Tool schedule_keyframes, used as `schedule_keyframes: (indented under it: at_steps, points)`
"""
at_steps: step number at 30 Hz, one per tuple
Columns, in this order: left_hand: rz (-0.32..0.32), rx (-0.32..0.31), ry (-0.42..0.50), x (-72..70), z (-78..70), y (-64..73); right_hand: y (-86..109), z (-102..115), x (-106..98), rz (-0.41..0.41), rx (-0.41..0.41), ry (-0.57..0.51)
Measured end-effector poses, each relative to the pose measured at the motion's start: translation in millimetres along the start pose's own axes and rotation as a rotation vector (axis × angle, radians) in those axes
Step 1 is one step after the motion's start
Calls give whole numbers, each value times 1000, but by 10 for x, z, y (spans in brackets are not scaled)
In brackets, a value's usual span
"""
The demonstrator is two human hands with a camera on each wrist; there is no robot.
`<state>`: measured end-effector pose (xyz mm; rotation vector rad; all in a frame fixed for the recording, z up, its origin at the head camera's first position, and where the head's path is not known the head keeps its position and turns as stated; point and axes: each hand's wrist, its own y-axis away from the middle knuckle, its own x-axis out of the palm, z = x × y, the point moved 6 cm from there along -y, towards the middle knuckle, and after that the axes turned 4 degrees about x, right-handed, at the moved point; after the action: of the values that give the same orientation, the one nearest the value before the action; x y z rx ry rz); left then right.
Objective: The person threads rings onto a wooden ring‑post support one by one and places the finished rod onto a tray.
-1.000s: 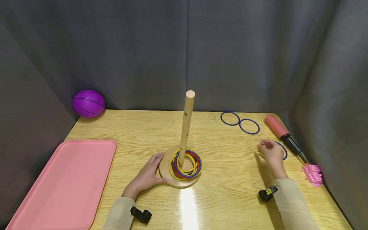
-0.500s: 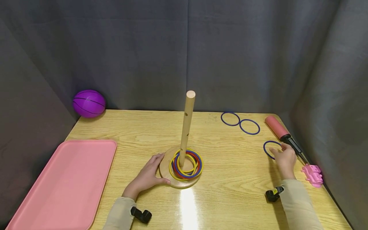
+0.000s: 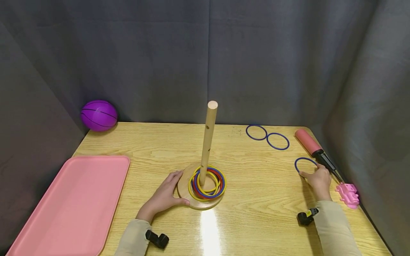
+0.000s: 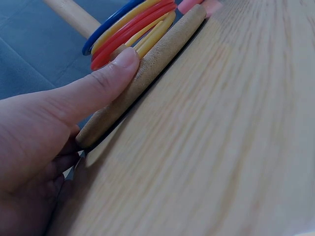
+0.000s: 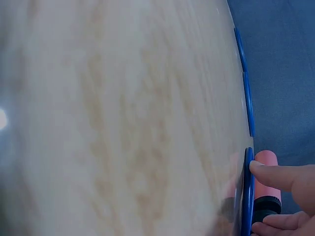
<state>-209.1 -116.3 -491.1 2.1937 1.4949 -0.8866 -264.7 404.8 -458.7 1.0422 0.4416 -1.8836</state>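
A wooden post (image 3: 208, 138) stands upright on a round wooden base (image 3: 183, 185), with several yellow, red and blue rings (image 3: 221, 179) stacked loosely around its foot. My left hand (image 3: 163, 193) grips the base at its left side; the left wrist view has the thumb (image 4: 101, 88) over its edge, close under the rings. Far to the right, my right hand (image 3: 320, 181) holds a dark blue ring (image 3: 304, 158) near the table's right edge. Thumb and fingertips are at opposite sides of this ring (image 5: 248, 191) in the right wrist view. Its near part is hidden by the hand.
Two more blue rings (image 3: 278, 133) lie touching at the back right. A pink and black hand pump (image 3: 308, 141) and a pink toy (image 3: 349, 195) line the right edge. On the left are a pink tray (image 3: 73, 202) and a purple ball (image 3: 98, 115).
My right hand has moved right and turned, and its thumb and fingers have come down onto the blue ring, which has shifted slightly left. The left hand and base stay put.
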Motion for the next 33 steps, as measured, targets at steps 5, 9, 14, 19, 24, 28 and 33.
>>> schedule_keyframes:
  at_steps: [5,9,14,19,24,28,33]
  points:
    - [-2,0,5,2,1,-4,2,-14,-10,-18,-15,-4]
    - [-6,7,0,-2,-10,-6,8,-14,-20,-16,-22,7]
    - [-4,15,-8,-5,-16,-7,-10,-25,-23,20,-6,27]
    - [-4,23,-4,-6,-10,-7,-38,-35,-33,65,-28,40]
    - [-6,20,-2,-5,-5,-4,-61,-29,-34,146,-155,100]
    - [-6,18,-5,-1,0,1,-49,-10,-18,198,-272,136]
    - [-8,27,-10,-1,-3,-8,-16,18,34,267,-357,75]
